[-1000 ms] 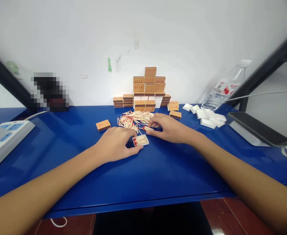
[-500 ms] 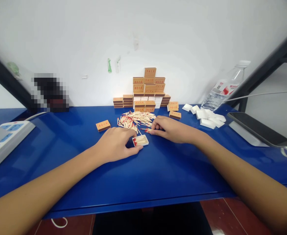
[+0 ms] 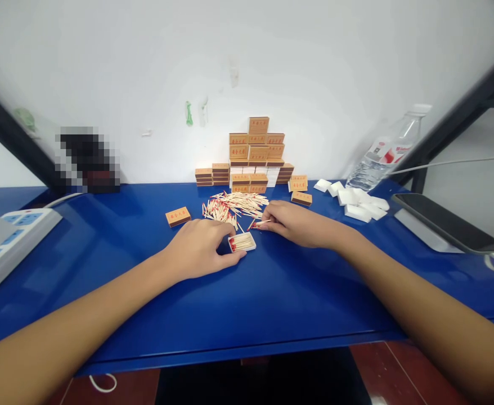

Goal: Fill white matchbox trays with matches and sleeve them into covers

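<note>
Pinching loose matches [image 3: 260, 224] with right hand [image 3: 289, 222], bracing tray [image 3: 249, 249] with left hand [image 3: 200, 247]

Rests tray flat on blue table [image 3: 281, 304], bracketing near end narrowly between left thumb and fingers. Finds tray matches [image 3: 242, 242] lying with red heads toward left hand. Holds loose matches between right thumb and fingertips, just beyond tray; cannot tell count. Notes match pile [image 3: 242, 199] beyond both hands, between them; matchbox [image 3: 178, 216] just beyond left hand; stacked matchboxes [image 3: 257, 152] farther past match pile. Logs white trays [image 3: 348, 196] and bottle [image 3: 363, 171] well right of right hand.
</note>
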`<state>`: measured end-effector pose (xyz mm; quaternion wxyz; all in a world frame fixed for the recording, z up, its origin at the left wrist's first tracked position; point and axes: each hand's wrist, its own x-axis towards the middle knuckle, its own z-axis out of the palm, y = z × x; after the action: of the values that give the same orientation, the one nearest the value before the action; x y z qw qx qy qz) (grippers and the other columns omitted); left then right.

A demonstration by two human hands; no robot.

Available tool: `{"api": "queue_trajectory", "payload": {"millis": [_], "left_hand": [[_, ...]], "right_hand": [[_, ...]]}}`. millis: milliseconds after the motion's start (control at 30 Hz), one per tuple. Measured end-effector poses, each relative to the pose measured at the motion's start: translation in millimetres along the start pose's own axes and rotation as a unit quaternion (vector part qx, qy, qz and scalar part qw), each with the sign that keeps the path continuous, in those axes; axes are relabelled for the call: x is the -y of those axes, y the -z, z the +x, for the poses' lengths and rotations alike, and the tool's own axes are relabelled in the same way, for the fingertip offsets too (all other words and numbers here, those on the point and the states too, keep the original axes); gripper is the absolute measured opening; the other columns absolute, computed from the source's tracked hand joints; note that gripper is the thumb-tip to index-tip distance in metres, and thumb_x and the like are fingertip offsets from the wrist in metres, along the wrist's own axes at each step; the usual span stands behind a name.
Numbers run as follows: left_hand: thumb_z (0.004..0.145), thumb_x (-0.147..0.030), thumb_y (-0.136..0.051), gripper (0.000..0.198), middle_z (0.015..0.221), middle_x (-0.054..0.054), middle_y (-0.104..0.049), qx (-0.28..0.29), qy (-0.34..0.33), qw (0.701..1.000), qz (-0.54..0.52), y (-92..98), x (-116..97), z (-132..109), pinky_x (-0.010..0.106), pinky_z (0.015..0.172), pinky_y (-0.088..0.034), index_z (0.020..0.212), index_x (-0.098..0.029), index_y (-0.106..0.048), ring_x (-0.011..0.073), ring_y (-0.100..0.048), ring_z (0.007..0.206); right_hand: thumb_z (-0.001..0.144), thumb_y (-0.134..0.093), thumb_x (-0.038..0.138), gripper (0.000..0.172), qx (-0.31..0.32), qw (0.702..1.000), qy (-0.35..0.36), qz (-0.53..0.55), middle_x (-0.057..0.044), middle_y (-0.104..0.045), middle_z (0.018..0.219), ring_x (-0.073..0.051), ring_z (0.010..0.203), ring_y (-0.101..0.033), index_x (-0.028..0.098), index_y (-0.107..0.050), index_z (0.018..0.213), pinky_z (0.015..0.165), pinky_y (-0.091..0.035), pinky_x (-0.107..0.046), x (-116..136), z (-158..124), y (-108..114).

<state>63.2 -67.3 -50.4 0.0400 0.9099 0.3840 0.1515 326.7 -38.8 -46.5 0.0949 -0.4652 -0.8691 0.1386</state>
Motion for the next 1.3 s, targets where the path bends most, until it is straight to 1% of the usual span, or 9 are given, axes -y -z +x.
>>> {"api": "queue_trajectory", "payload": {"millis": [100, 200, 300, 400, 600, 767, 1033, 1133, 1300], "left_hand": [[0.090, -0.048, -0.070, 0.030, 0.061, -0.002, -0.059, 0.000, 0.001, 1.000, -0.001, -0.4, 1, -1, 0.029, 0.055, -0.029, 0.089, -0.018, -0.073, 0.0150, -0.056, 0.057], [0.091, -0.048, -0.069, 0.030, 0.061, -0.002, -0.059, -0.001, 0.003, 1.000, -0.005, -0.9, 1, -1, 0.029, 0.055, -0.030, 0.091, -0.019, -0.074, 0.0149, -0.055, 0.057], [0.091, -0.049, -0.069, 0.031, 0.061, -0.002, -0.059, -0.003, 0.004, 1.000, -0.003, -1.0, 1, -1, 0.029, 0.055, -0.030, 0.089, -0.019, -0.073, 0.0152, -0.055, 0.058], [0.091, -0.049, -0.070, 0.031, 0.061, -0.002, -0.058, 0.002, 0.006, 1.000, -0.003, -0.4, 0, -1, 0.029, 0.055, -0.029, 0.087, -0.019, -0.071, 0.0154, -0.056, 0.057], [0.090, -0.047, -0.069, 0.030, 0.060, -0.003, -0.056, 0.002, 0.009, 1.000, -0.018, 0.6, 0, 0, 0.029, 0.055, -0.029, 0.080, -0.019, -0.064, 0.0146, -0.053, 0.056], [0.090, -0.048, -0.069, 0.031, 0.060, -0.003, -0.056, 0.003, 0.005, 1.000, -0.023, 0.2, 0, 0, 0.029, 0.055, -0.028, 0.078, -0.020, -0.062, 0.0145, -0.053, 0.056], [0.091, -0.049, -0.070, 0.032, 0.060, -0.002, -0.057, -0.001, 0.003, 1.000, -0.019, -0.6, 1, -1, 0.029, 0.054, -0.027, 0.080, -0.019, -0.064, 0.0147, -0.053, 0.056], [0.091, -0.049, -0.070, 0.031, 0.060, -0.002, -0.057, 0.000, 0.001, 1.000, -0.018, -0.7, 2, -1, 0.029, 0.055, -0.028, 0.081, -0.020, -0.065, 0.0151, -0.054, 0.056], [0.091, -0.048, -0.070, 0.033, 0.061, -0.002, -0.059, -0.006, -0.004, 1.000, -0.013, -0.5, 2, -1, 0.029, 0.053, -0.028, 0.076, -0.020, -0.062, 0.0147, -0.055, 0.056]], "right_hand": [[0.104, -0.051, 0.044, 0.031, 0.005, 1.000, 0.000, -0.003, -0.009, -0.063, 0.092, -0.024, 0.084, -0.054, 0.022, -0.052, 0.082, 0.076, -0.041, -0.037, -1, -1, 0], [0.106, -0.047, 0.039, 0.028, 0.001, 1.000, 0.002, 0.003, -0.010, -0.063, 0.093, -0.024, 0.085, -0.054, 0.022, -0.051, 0.084, 0.077, -0.042, -0.037, -1, -3, 2], [0.106, -0.047, 0.041, 0.028, -0.035, 0.999, 0.010, 0.024, -0.009, -0.062, 0.094, -0.023, 0.084, -0.054, 0.023, -0.050, 0.085, 0.076, -0.041, -0.037, 3, -6, 7], [0.107, -0.049, 0.045, 0.030, -0.069, 0.995, 0.039, 0.064, -0.008, -0.062, 0.094, -0.023, 0.085, -0.054, 0.023, -0.051, 0.087, 0.075, -0.041, -0.035, 13, -8, 7], [0.108, -0.051, 0.035, 0.020, -0.037, 0.989, 0.089, 0.112, -0.007, -0.062, 0.100, -0.022, 0.094, -0.054, 0.022, -0.056, 0.093, 0.083, -0.044, -0.036, 36, -8, -11], [0.108, -0.054, 0.033, 0.015, -0.035, 0.987, 0.124, 0.094, -0.008, -0.062, 0.108, -0.023, 0.101, -0.054, 0.021, -0.061, 0.101, 0.088, -0.044, -0.037, 33, -9, -18], [0.104, -0.060, 0.028, 0.012, -0.028, 0.989, 0.117, 0.084, -0.007, -0.064, 0.100, -0.022, 0.094, -0.058, 0.021, -0.067, 0.097, 0.084, -0.046, -0.036, 31, -10, -9], [0.104, -0.058, 0.028, 0.013, -0.031, 0.989, 0.116, 0.091, -0.007, -0.065, 0.100, -0.022, 0.093, -0.058, 0.020, -0.066, 0.096, 0.083, -0.046, -0.036, 33, -10, -11], [0.104, -0.059, 0.031, 0.014, -0.034, 0.989, 0.103, 0.102, -0.006, -0.067, 0.097, -0.021, 0.089, -0.058, 0.021, -0.065, 0.096, 0.079, -0.045, -0.034, 34, -8, -15]]}}
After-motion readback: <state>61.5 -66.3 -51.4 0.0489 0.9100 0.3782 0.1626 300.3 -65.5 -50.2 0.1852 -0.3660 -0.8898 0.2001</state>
